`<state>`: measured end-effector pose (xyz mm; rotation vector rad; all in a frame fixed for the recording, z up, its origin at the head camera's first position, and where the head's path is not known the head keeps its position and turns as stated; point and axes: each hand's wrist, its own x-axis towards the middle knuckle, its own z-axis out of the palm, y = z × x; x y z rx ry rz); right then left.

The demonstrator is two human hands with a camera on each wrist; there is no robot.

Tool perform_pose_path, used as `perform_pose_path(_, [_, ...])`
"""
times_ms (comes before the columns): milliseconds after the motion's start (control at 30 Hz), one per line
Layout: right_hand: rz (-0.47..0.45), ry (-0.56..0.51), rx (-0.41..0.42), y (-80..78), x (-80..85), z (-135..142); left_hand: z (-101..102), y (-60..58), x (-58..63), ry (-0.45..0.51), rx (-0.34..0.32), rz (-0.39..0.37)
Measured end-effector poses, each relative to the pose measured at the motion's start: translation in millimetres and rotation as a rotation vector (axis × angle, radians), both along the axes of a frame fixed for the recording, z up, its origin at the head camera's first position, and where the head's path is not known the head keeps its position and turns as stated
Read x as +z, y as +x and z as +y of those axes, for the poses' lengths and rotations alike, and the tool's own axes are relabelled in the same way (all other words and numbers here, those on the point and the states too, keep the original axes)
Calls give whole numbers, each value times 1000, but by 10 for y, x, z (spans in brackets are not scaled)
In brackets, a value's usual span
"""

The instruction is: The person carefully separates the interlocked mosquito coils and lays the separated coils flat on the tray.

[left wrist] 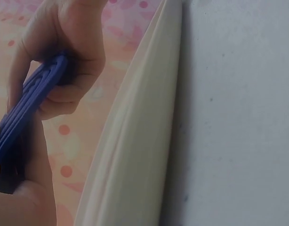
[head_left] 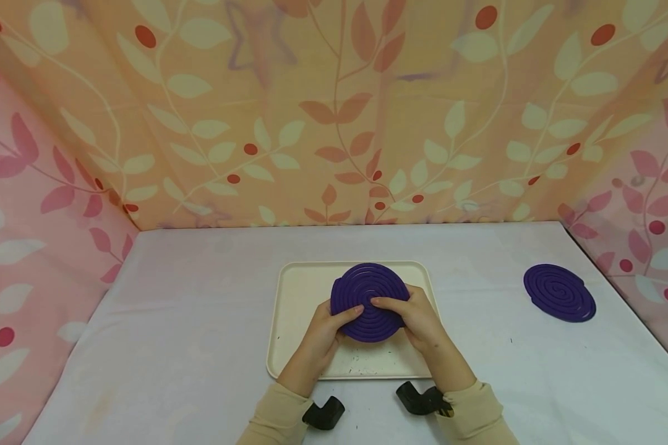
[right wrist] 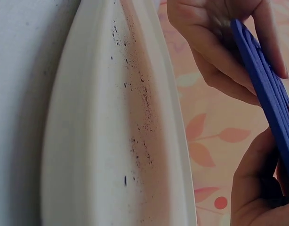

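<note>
Both hands hold a purple spiral-coiled disc point(head_left: 367, 284) over the tray, its ringed face tilted up toward the head camera. On its left edge, my left hand point(head_left: 317, 337) grips with the thumb laid across the coils and the other fingers behind. My right hand point(head_left: 425, 321) grips the opposite side the same way, thumb tip near the spiral's centre. Edge-on, the disc point(left wrist: 29, 106) looks thin and ridged in the left wrist view. The right wrist view also catches the disc point(right wrist: 264, 94) from its edge, between the two hands and above the tray.
A cream rectangular tray point(head_left: 300, 346) lies beneath the hands, with dark crumbs scattered on it. Another purple spiral disc point(head_left: 559, 293) lies flat at the right of the white-covered table point(head_left: 189, 321). Patterned cloth point(head_left: 334, 123) hangs behind. Black wrist-worn devices point(head_left: 324, 413) sit at both cuffs.
</note>
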<state>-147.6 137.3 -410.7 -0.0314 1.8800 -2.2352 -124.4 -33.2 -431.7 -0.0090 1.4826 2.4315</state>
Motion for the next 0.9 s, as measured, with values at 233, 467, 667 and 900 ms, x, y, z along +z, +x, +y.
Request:
perform_pose_path(233, [-8,0,-18,3,4,-9,5,11,-5,-28,15,14])
perform_pose_path(467, [-8,13,-21,-4,7,-4,14,-2,-16,-25,15,-1])
perform_pose_path(667, [2,17,12,-2,29,35,-2,-17,-10,-9,-29,-15])
perform_pose_path(900, [3,34,-9,-2,13,22,-16,-4,2,-9,-50,2])
